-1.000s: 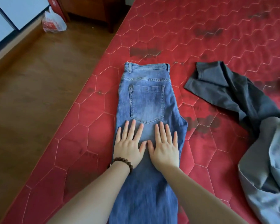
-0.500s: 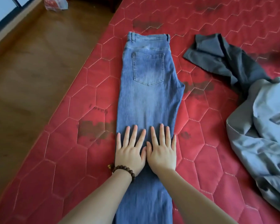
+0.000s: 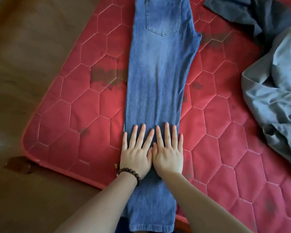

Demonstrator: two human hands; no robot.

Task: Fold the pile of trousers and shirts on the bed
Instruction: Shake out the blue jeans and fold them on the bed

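Jeans point(image 3: 158, 78) in blue denim lie flat on the red quilted mattress point(image 3: 225, 148), folded lengthwise so one leg covers the other, a back pocket point(image 3: 163, 15) facing up far ahead of the fingertips. Both palms press down on the leg section, side by side, thumbs touching at the middle. The left hand point(image 3: 135, 153) lies flat with fingers spread wide, gripping nothing; its little finger reaches the denim's left edge. A dark beaded bracelet point(image 3: 130, 174) circles that wrist. The right hand point(image 3: 169, 152) is likewise fully open and flat, fingers closer together, its little finger at the denim's right edge, holding nothing. The cloth runs forward from the fingertips toward the waist, which is cut off by the frame's top, and back under the forearms to the hem point(image 3: 151, 228), which hangs past the mattress edge. Well right of the right hand sits a rumpled grey-blue garment point(image 3: 275, 98); beyond it, a dark grey one point(image 3: 252, 14). Left of the left hand is brown floor point(image 3: 23, 64).
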